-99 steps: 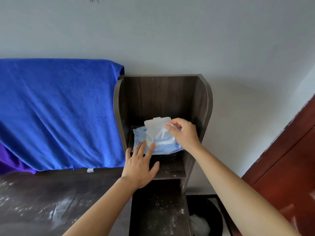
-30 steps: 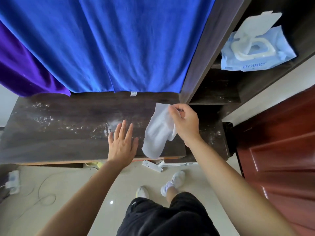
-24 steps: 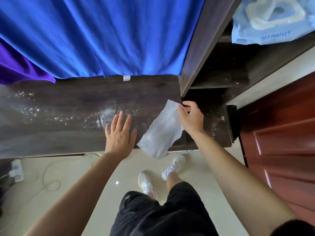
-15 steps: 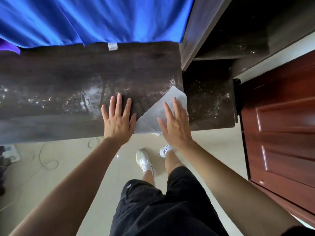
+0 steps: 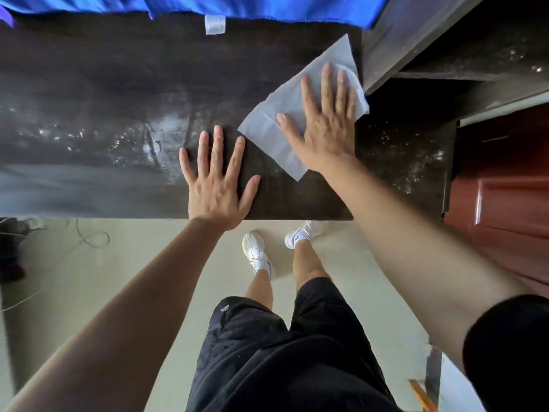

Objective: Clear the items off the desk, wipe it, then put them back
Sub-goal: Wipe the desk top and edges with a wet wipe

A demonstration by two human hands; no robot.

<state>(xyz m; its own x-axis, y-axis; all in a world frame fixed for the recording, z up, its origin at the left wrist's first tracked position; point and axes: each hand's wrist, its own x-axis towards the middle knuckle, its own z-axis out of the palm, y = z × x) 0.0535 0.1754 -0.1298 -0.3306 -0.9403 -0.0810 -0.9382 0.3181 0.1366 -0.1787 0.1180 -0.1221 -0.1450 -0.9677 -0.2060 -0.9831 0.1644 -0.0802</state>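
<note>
Pushing the wipe (image 5: 273, 144) away from me, my right hand (image 5: 323, 120) now lies flat on it, fingers straight and spread, pressing rather than pinching as it did a second ago. The wipe hung over the front edge of the desk (image 5: 89, 99) half a second back. It now sits wholly on the desk near the right rear corner, just beside the shelf upright (image 5: 395, 40) and just short of the blue cloth (image 5: 267, 4) along the rear edge. My left hand (image 5: 215, 185) stays open, palm down near the front edge, just beside the wipe, holding nothing. I judge the wiping has begun at the right end, while the pale dusty smears toward the left edge are not yet reached.
</note>
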